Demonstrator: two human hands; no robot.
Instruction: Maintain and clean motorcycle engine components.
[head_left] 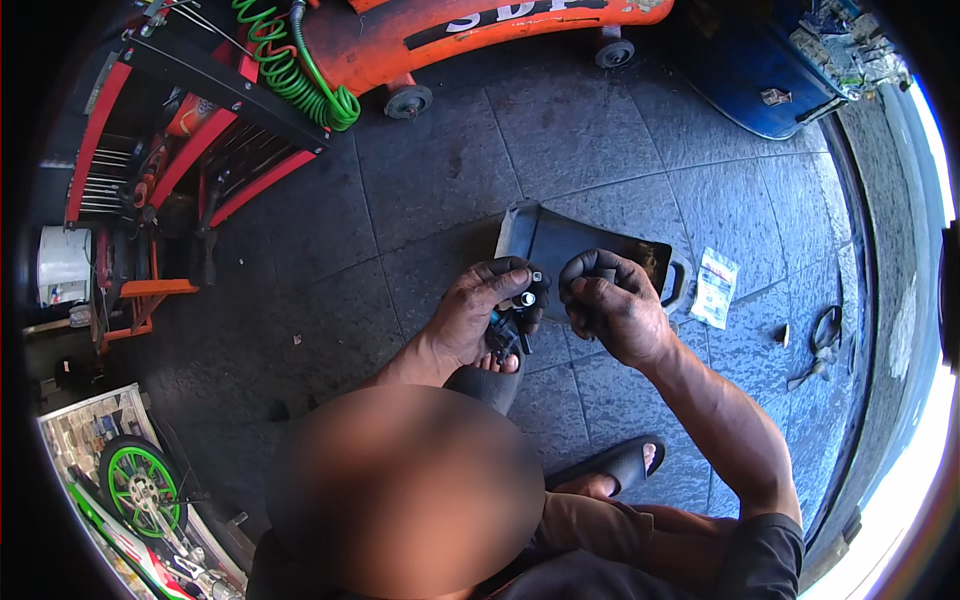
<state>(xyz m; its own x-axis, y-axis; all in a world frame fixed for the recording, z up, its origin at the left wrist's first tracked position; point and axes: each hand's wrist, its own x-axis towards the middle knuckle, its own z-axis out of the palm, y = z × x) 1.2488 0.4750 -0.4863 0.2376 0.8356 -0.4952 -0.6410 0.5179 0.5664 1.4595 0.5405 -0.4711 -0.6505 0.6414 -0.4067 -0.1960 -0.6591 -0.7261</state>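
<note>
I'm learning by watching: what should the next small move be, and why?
Probably bring the right hand across to steady the small pale pieces: the left hand holds them alongside a dark part, and the right is close by but apart, curled; whether it holds anything is unclear.

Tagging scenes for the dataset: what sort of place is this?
Probably a vehicle repair workshop, perhaps for motorcycles: a red-and-black tool rack, a wheeled orange tank near a coiled green hose, and a green-rimmed wheel at lower left.
</note>
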